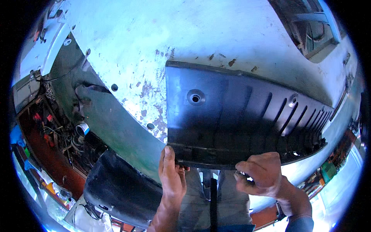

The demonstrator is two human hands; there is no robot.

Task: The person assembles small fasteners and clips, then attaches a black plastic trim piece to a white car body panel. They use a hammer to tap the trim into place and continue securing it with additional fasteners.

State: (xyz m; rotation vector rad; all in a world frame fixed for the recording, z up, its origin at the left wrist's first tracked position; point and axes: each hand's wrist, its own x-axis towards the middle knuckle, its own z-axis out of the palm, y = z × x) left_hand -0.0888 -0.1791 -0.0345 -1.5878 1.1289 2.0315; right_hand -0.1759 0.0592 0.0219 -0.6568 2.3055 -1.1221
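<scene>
A black plastic trim panel (pixel 228 104) with a row of slots and recessed screw holes lies against a pale, scuffed vehicle body panel (pixel 154 34). My left hand (pixel 172 174) is closed on the trim panel's lower left corner, thumb up along its edge and fingers underneath. At the lower edge, right of the middle, my right hand (pixel 262 174) is curled in a pinch. Its fingertips are beside the panel's rim, and whatever lies between them is too small to make out.
A dark, curved bumper-like part (pixel 119 189) sits at lower left. Beyond it is an opening with wiring and a round metal pipe end (pixel 82 129). A window opening (pixel 313 31) is at upper right. Cluttered shelving (pixel 50 170) stands at far left.
</scene>
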